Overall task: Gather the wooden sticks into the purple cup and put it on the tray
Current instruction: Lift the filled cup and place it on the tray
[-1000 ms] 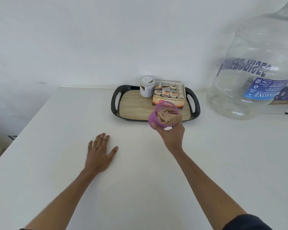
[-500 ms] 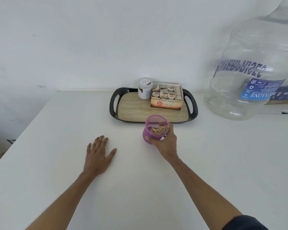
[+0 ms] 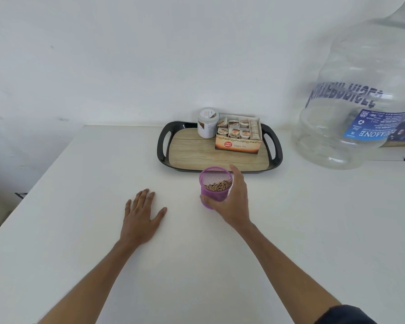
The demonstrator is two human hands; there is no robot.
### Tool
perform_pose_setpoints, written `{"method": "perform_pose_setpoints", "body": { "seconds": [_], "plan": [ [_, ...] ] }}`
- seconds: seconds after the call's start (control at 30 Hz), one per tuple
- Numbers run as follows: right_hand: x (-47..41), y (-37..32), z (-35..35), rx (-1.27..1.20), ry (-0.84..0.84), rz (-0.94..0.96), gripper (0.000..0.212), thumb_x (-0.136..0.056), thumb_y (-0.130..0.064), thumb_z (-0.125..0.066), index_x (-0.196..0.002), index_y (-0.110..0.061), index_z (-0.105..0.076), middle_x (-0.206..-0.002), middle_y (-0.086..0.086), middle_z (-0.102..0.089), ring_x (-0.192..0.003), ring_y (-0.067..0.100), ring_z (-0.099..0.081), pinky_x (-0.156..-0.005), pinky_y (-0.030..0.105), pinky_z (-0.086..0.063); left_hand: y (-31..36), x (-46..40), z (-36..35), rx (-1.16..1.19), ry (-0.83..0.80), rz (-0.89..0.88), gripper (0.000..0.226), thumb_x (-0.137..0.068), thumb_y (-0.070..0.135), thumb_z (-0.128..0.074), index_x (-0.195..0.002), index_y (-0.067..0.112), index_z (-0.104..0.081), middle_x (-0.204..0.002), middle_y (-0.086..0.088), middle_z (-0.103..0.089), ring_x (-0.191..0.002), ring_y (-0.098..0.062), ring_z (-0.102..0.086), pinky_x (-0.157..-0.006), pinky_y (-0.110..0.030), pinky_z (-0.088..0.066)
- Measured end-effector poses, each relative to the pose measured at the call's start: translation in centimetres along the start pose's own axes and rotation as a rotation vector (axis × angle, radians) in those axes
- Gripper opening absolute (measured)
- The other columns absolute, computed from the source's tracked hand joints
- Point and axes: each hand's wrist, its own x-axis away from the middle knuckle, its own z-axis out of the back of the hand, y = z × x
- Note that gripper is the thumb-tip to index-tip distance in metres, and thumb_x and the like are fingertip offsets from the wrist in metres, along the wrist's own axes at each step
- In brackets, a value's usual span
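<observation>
1. A white table [image 3: 80, 230] runs up to a white wall; a big clear water bottle [image 3: 360, 101] stands at the right.
2. The purple cup [image 3: 214, 190] stands upright on the table, mouth up, just in front of the tray [image 3: 162, 146] and not on it.
3. The wooden sticks [image 3: 218, 185] stand on end inside the cup, only their tips showing.
4. The right hand [image 3: 234, 202] wraps the cup's right side, thumb across the front, fingers curled behind.
5. The left hand [image 3: 139, 216] lies flat on the table, fingers slightly spread, well left of the cup.
6. A second ago the cup was raised and tipped toward the camera over the tray's near edge; it is now lower, nearer and level.
7. A tea box [image 3: 237, 136] and a white jar [image 3: 207, 122] sit at the back of the tray.
</observation>
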Motion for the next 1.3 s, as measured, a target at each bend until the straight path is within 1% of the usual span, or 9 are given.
{"method": "perform_pose_setpoints", "body": {
  "seconds": [0.17, 0.27, 0.4, 0.53, 0.63, 0.73, 0.83, 0.97, 1.3],
  "plan": [
    [-1.5, -1.5, 0.8, 0.382, -0.064, 0.362, 0.059, -0.077, -0.057, -0.070, -0.117, -0.015, -0.064, -0.128, 0.000, -0.061, -0.132, 0.019, -0.048, -0.121, 0.047, -0.008, -0.1, -0.1, -0.3, 0.000, 0.000, -0.002, 0.066, -0.096, 0.057, -0.039, -0.148, 0.017, -0.034, -0.159, -0.004, -0.029, -0.149, -0.019, -0.018, -0.121, -0.046, -0.011],
    [-2.0, -2.1, 0.4, 0.538, -0.225, 0.384, 0.043, -0.087, -0.050, -0.063, -0.113, -0.016, -0.069, -0.120, -0.003, -0.068, -0.122, 0.016, -0.055, -0.120, 0.046, 0.004, -0.1, -0.1, -0.2, -0.003, -0.004, 0.001, 0.070, -0.094, 0.061, -0.033, -0.149, 0.017, -0.034, -0.159, -0.003, -0.029, -0.149, -0.019, -0.018, -0.121, -0.044, -0.010],
    [-2.2, -2.5, -0.1, 0.539, -0.238, 0.340, 0.027, -0.093, -0.036, -0.060, -0.092, -0.012, -0.073, -0.100, -0.001, -0.074, -0.105, 0.017, -0.063, -0.120, 0.037, 0.005, -0.1, -0.1, -0.1, 0.001, -0.006, 0.001, 0.077, -0.089, 0.065, -0.027, -0.149, 0.017, -0.033, -0.160, -0.003, -0.028, -0.149, -0.018, -0.017, -0.121, -0.044, -0.010],
    [-2.1, -2.4, -0.1, 0.524, -0.199, 0.362, 0.029, -0.091, -0.040, -0.064, -0.098, -0.013, -0.072, -0.102, -0.001, -0.074, -0.105, 0.018, -0.064, -0.121, 0.039, 0.000, -0.1, 0.0, -0.1, -0.001, -0.009, 0.003, 0.076, -0.090, 0.064, -0.028, -0.149, 0.017, -0.034, -0.160, -0.003, -0.028, -0.149, -0.019, -0.017, -0.121, -0.044, -0.010],
    [-1.5, -2.1, 0.0, 0.486, -0.053, 0.334, 0.062, -0.080, -0.060, -0.068, -0.122, -0.015, -0.061, -0.127, 0.001, -0.063, -0.125, 0.019, -0.054, -0.121, 0.048, -0.005, 0.0, 0.0, 0.0, -0.004, -0.010, 0.002, 0.080, -0.088, 0.067, -0.023, -0.149, 0.016, -0.033, -0.160, -0.003, -0.028, -0.149, -0.019, -0.017, -0.121, -0.044, -0.009],
    [-0.2, -1.9, -0.3, 0.384, 0.106, 0.085, 0.098, -0.065, -0.073, -0.070, -0.139, -0.014, -0.045, -0.143, 0.004, -0.049, -0.136, 0.021, -0.042, -0.119, 0.049, -0.011, 0.1, 0.0, 0.1, -0.005, -0.011, 0.000, 0.086, -0.085, 0.070, -0.017, -0.149, 0.016, -0.033, -0.160, -0.004, -0.028, -0.149, -0.019, -0.017, -0.121, -0.044, -0.009],
    [0.9, -1.5, -1.0, 0.307, 0.109, -0.175, 0.119, -0.054, -0.073, -0.077, -0.145, -0.011, -0.034, -0.147, 0.006, -0.045, -0.137, 0.024, -0.040, -0.118, 0.049, -0.023, 0.2, -0.1, 0.3, -0.019, -0.023, -0.004, 0.088, -0.083, 0.070, -0.016, -0.149, 0.015, -0.034, -0.159, -0.005, -0.028, -0.149, -0.021, -0.018, -0.120, -0.045, -0.011],
    [1.0, -0.9, -1.8, 0.129, 0.052, -0.328, 0.100, -0.055, -0.058, -0.086, -0.137, -0.021, -0.043, -0.125, -0.003, -0.062, -0.115, 0.021, -0.060, -0.093, 0.038, -0.050, -0.1, -1.0, 0.8, -0.069, -0.009, -0.049, 0.084, -0.085, 0.068, -0.017, -0.144, 0.013, -0.040, -0.157, -0.006, -0.033, -0.147, -0.023, -0.023, -0.118, -0.049, -0.014],
    [-6.6, -3.0, -3.5, -0.041, 0.108, -0.227, 0.087, -0.051, -0.054, -0.088, -0.125, -0.025, -0.053, -0.108, -0.009, -0.069, -0.095, 0.015, -0.064, -0.074, 0.025, -0.048, -2.8, -6.6, 1.5, -0.045, -0.047, 0.052, 0.082, -0.088, 0.065, -0.022, -0.152, 0.012, -0.028, -0.161, -0.004, -0.024, -0.149, -0.022, -0.016, -0.120, -0.048, -0.012]
  ]
}}
